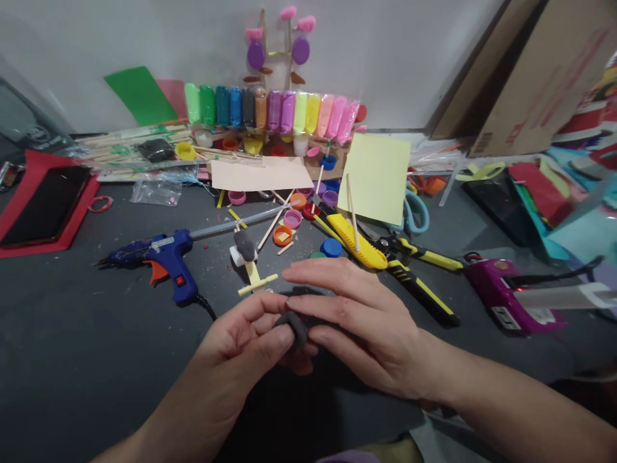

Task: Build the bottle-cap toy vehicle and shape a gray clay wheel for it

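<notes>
A small curved lump of dark grey modelling clay [295,328] is pinched in my left hand [245,347], the thumb pressing on its top. My right hand [366,321] reaches in from the right, fingers stretched and apart, with its thumb tip close beside the clay. Whether it touches the clay is hard to tell. Just beyond my hands stands a small figure [245,247] with a dark grey lump, a white part and pale yellow sticks. A blue glue gun [171,260] lies to the left with a clear glue stick in its back.
A yellow utility knife [357,241] and black-yellow pliers [419,276] lie right of centre, near colourful bottle caps [292,218]. Farther right sits a purple device [506,299] with a cable. Packets of coloured clay [274,109] line the wall; a phone [45,202] lies on red sheet at left.
</notes>
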`<state>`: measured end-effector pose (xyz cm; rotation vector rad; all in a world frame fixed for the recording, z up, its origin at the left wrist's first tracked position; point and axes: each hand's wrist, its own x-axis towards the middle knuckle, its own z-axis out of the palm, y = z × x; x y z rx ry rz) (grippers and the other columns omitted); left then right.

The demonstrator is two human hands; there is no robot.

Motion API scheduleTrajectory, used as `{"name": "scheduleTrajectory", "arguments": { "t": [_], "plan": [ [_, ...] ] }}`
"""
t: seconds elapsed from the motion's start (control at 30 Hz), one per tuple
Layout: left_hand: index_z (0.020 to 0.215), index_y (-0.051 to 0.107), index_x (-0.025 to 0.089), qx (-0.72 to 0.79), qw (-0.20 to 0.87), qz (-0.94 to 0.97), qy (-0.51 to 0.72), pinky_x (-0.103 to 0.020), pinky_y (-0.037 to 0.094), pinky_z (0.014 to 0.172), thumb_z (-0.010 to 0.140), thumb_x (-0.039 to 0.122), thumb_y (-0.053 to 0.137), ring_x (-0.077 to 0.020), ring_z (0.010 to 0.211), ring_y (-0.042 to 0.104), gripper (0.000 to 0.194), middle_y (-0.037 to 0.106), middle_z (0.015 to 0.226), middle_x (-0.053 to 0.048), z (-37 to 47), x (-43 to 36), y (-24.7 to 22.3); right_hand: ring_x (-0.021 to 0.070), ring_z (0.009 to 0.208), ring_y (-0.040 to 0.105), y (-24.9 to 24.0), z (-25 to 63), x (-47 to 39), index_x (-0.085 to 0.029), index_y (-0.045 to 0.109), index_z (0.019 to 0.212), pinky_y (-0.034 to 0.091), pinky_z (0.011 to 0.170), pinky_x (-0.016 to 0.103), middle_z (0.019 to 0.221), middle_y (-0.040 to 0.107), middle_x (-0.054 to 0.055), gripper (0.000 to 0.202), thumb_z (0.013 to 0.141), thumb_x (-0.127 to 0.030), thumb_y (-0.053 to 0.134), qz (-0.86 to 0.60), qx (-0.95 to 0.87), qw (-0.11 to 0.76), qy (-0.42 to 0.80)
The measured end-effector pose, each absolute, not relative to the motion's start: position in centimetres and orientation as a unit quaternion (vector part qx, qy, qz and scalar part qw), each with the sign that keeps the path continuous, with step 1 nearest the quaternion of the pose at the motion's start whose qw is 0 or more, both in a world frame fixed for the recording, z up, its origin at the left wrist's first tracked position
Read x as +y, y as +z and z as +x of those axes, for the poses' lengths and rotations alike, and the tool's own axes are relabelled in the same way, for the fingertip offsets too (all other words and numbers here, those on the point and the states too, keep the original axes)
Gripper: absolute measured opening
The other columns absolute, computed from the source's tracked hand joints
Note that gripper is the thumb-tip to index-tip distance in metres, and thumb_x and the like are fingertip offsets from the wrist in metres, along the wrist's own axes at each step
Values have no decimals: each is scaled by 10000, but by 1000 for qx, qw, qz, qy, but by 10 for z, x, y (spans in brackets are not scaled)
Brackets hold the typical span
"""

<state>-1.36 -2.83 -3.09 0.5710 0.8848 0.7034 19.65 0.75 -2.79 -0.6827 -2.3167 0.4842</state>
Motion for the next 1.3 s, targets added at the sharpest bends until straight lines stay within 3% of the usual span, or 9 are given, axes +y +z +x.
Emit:
{"name": "scheduleTrajectory", "arguments": {
  "t": [0.33,0.5,0.83,0.93,1.1,1.3],
  "plan": [
    [926,743,205,396,820,261,322,-197,498,725,928,373,730,-103,722,639,168,735,784,-1,-14,-30,-31,244,1381,542,-31,194,7,-49,582,1336,500,1113,420,1352,652,234,492,1088,-434,403,-236,-912,306,139],
    [923,749,198,379,835,222,331,-192,500,698,885,344,783,-99,712,639,154,748,799,-9,-12,-29,-30,288,1407,508,-35,193,9,1,590,1312,491,1134,458,1355,646,257,528,1074,-446,440,-202,-924,306,106],
    [933,756,208,389,823,241,337,-199,513,714,904,344,757,-103,713,646,139,758,792,-3,-10,-29,-27,303,1392,531,-34,194,11,-6,594,1307,522,1108,475,1346,660,251,572,1075,-496,414,-205,-923,309,104],
    [874,731,203,416,798,269,343,-188,512,690,895,347,764,-99,691,647,149,737,746,14,-10,-29,-27,253,1361,569,-28,196,8,-60,613,1261,520,1110,441,1319,678,225,458,1066,-452,477,-235,-907,326,124],
    [923,710,236,447,726,361,378,-160,527,656,886,294,756,-88,688,654,82,708,753,48,-9,-32,-30,187,1214,651,-20,193,0,-117,679,1057,536,1060,337,1212,719,161,126,975,-211,665,-287,-870,358,181],
    [982,668,278,471,649,479,358,-170,551,672,949,235,648,-103,742,714,57,751,867,44,-11,-34,-35,228,1193,653,-22,187,-3,-104,698,979,532,1064,377,1185,727,172,113,920,-200,711,-297,-871,363,146]
  ]
}}
